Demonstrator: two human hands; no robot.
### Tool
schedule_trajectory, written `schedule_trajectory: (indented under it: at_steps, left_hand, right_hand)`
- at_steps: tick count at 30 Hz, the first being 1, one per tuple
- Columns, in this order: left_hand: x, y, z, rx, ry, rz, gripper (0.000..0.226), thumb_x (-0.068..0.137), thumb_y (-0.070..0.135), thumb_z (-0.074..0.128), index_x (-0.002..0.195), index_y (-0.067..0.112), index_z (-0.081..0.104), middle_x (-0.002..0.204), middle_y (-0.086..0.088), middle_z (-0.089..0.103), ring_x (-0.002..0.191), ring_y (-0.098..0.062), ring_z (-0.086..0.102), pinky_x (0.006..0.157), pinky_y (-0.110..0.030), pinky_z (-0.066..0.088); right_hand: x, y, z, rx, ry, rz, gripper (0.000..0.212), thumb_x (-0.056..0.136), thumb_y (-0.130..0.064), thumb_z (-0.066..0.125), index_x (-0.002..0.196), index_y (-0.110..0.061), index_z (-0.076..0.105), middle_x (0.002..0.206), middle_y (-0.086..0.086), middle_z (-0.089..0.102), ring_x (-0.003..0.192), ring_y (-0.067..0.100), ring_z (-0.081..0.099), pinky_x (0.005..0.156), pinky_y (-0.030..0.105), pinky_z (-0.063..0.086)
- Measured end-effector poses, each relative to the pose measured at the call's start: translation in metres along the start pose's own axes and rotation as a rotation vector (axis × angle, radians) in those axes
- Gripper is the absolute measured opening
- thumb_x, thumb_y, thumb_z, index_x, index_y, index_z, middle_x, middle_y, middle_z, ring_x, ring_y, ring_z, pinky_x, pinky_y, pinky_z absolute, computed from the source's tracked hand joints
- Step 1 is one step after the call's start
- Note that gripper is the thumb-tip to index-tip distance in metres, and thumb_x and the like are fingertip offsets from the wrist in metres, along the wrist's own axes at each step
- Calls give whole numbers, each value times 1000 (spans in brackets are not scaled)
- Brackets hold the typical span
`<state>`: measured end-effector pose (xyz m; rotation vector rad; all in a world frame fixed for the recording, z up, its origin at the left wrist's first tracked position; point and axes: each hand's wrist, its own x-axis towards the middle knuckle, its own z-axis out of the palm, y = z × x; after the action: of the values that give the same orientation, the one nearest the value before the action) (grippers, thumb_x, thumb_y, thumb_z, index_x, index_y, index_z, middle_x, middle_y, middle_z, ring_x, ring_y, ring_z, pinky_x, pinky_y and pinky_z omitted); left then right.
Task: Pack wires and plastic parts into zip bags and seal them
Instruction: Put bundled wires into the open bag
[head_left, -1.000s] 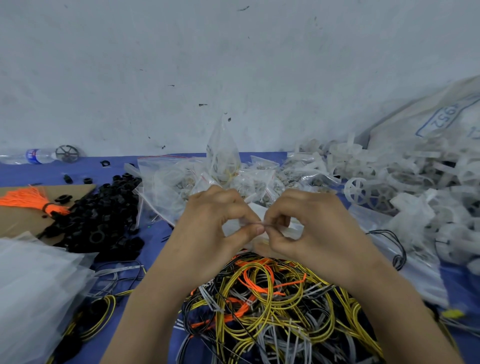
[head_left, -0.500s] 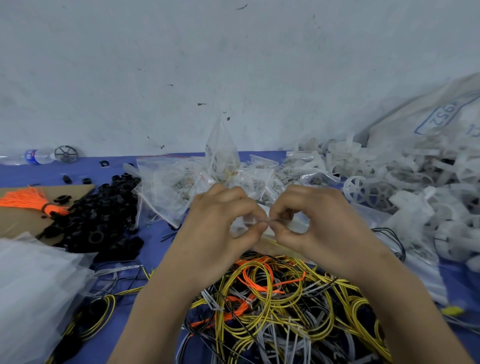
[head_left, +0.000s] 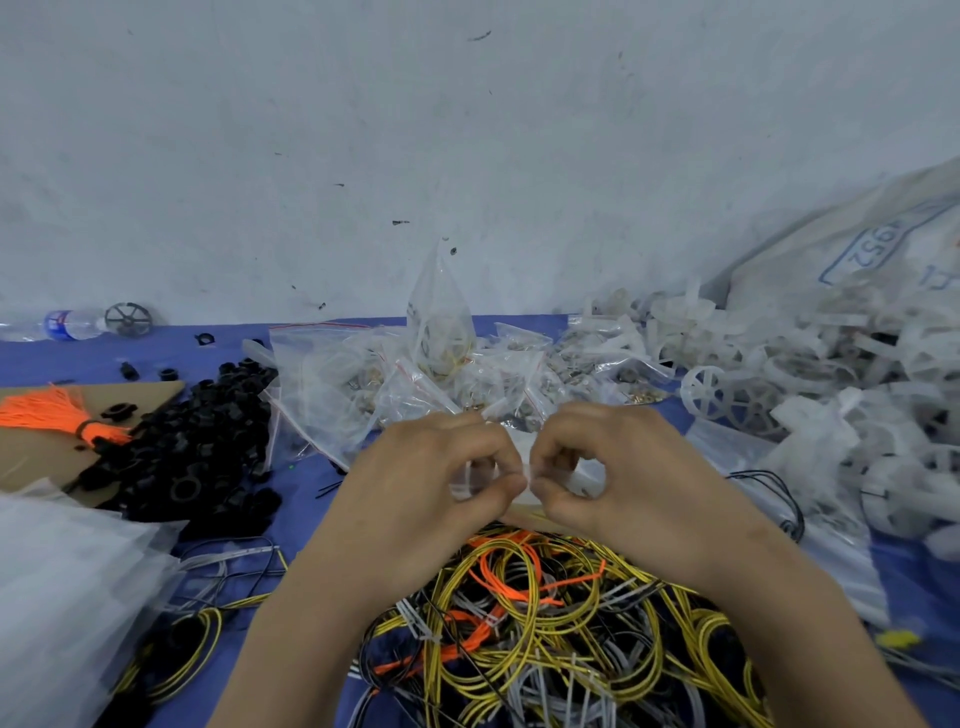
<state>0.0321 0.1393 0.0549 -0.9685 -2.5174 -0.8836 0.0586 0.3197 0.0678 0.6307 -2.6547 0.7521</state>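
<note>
My left hand (head_left: 426, 483) and my right hand (head_left: 618, 473) meet at the centre, thumbs and forefingers pinching the top edge of a small clear zip bag (head_left: 524, 457); most of the bag is hidden behind my fingers. Below my hands lies a tangled heap of yellow, orange, black and grey wires (head_left: 535, 629). Behind my hands sits a pile of filled, sealed zip bags (head_left: 415, 374). White plastic wheel-shaped parts (head_left: 810, 395) are heaped at the right, and black plastic rings (head_left: 197, 441) at the left.
A stack of clear bags (head_left: 67, 597) lies at the lower left. An orange tassel (head_left: 47, 410) rests on cardboard (head_left: 31, 457). A water bottle (head_left: 57, 325) lies by the wall at far left. A large white sack (head_left: 857, 249) leans at the right.
Both hands have shifted slightly away from me and upward with the bag edge still pinched between them; thumbs now press closer together along the seal.
</note>
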Motion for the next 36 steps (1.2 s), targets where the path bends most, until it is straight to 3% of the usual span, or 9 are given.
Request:
schedule_trajectory:
  at_steps: [6,10,15,19,23,29,33,36]
  left_hand:
    - [-1,3,1,-12,-14,-32,8,85,38,59,79,33,59,75,10,57,75,-8,51,63,-21,38]
    - [-2,4,2,-27,-17,-35,4,87,33,59,84,32,57,79,10,55,72,-9,50,59,-24,38]
    - [-1,-1,2,-72,-4,-90,11,89,36,57,78,34,57,76,10,60,68,-9,50,65,-38,47]
    - [0,1,6,68,11,-50,13,88,46,52,82,36,59,77,17,59,77,0,48,76,-30,33]
    - [2,5,6,144,33,-9,17,87,47,48,80,36,58,75,18,54,79,1,44,76,-22,24]
    - [3,11,10,117,92,-15,13,84,43,51,78,35,59,78,14,55,77,-2,45,81,-27,25]
    - [4,9,9,84,120,-28,13,85,41,52,78,34,60,81,14,58,80,-2,46,84,-30,30]
    - [4,6,7,18,149,-54,13,87,37,56,77,32,61,81,14,59,80,-1,47,80,-33,37]
  right_hand:
    - [-1,2,-1,-36,38,-46,4,80,-20,63,77,-21,61,77,-11,57,79,6,51,70,24,41]
    - [-1,4,0,-18,22,-31,8,83,-24,63,77,-27,59,78,-15,54,80,2,52,72,27,45]
    - [-2,7,-3,-78,67,-29,12,86,-29,60,77,-31,51,79,-15,51,80,6,50,72,38,47]
    - [0,4,1,-68,44,-55,5,87,-23,59,82,-22,61,83,-11,54,82,9,52,73,40,47]
    - [-2,9,-2,-34,45,-32,4,84,-30,61,81,-29,61,82,-16,54,84,2,52,74,38,48]
    - [-2,9,-3,-65,100,-80,8,83,-21,66,77,-25,63,77,-13,56,79,6,52,69,35,47]
    - [-4,13,-9,55,80,-18,9,80,-28,68,86,-33,65,83,-14,60,85,4,56,74,20,43]
    - [-9,15,-21,172,167,-14,16,81,-15,68,85,-29,63,87,-11,62,86,9,59,77,25,45]
